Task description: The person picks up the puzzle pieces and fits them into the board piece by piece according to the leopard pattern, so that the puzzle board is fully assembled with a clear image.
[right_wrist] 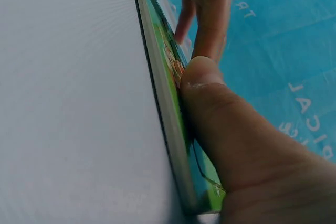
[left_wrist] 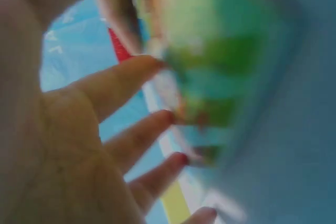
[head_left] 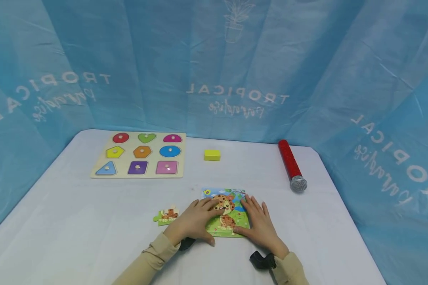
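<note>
A jigsaw puzzle [head_left: 230, 217] with a spotted cartoon animal on grass lies flat on the white table in the head view. My left hand [head_left: 195, 218] reaches over its left side, with fingertips on the picture and the thumb near the front left corner. In the left wrist view, the fingers [left_wrist: 139, 135] are spread and fairly straight against the blurred puzzle. On the right side rests my right hand [head_left: 259, 225], fingers extended along the edge. Its thumb [right_wrist: 210, 93] presses on the puzzle's top. A loose puzzle piece [head_left: 167, 215] lies beside the left hand.
A wooden shape board [head_left: 123, 168] with coloured knobbed pieces lies at the back left. Behind the puzzle sits a yellow block [head_left: 212, 155]. A red microphone [head_left: 291, 164] lies at the back right. Blue curtains [head_left: 214, 59] enclose the table's back and sides.
</note>
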Action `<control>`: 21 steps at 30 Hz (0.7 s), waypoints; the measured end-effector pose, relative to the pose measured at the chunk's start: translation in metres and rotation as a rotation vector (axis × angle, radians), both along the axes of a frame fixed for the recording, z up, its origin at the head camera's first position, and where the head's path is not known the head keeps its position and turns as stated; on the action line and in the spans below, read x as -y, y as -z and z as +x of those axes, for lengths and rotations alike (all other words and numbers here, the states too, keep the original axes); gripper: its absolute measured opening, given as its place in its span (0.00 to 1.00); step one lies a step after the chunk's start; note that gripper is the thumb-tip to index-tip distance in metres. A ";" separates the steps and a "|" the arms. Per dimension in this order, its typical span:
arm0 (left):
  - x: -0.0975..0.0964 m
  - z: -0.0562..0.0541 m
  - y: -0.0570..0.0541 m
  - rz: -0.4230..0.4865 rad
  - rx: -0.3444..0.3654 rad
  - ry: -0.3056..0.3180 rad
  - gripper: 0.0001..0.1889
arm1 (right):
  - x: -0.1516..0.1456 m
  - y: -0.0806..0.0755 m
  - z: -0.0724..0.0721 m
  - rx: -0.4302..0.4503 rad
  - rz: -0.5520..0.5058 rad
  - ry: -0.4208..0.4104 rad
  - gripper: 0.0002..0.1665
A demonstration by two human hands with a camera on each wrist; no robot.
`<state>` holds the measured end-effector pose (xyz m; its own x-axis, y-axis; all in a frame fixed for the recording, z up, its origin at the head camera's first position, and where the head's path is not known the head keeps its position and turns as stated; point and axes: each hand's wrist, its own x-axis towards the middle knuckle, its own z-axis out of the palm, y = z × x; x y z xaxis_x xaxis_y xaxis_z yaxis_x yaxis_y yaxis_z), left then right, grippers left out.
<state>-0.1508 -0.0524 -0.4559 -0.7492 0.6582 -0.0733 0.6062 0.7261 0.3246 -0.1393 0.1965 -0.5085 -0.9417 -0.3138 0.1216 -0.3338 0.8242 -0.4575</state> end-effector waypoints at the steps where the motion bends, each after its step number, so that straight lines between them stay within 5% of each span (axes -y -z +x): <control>1: 0.002 0.000 0.002 -0.005 -0.004 0.005 0.47 | -0.001 0.000 0.000 0.000 -0.002 0.002 0.54; 9: 0.008 -0.005 0.011 0.007 -0.006 0.008 0.49 | -0.001 0.002 0.001 -0.016 -0.036 0.004 0.44; 14: 0.020 -0.011 0.006 0.068 0.017 -0.009 0.41 | 0.000 0.002 0.001 -0.020 -0.024 0.014 0.44; 21: 0.073 -0.017 -0.011 0.084 0.033 -0.253 0.31 | 0.000 -0.001 0.000 -0.007 -0.007 0.021 0.44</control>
<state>-0.1675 -0.1257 -0.4451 -0.8889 0.4550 -0.0537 0.3966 0.8229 0.4068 -0.1391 0.1967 -0.5071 -0.9470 -0.2936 0.1302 -0.3200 0.8279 -0.4607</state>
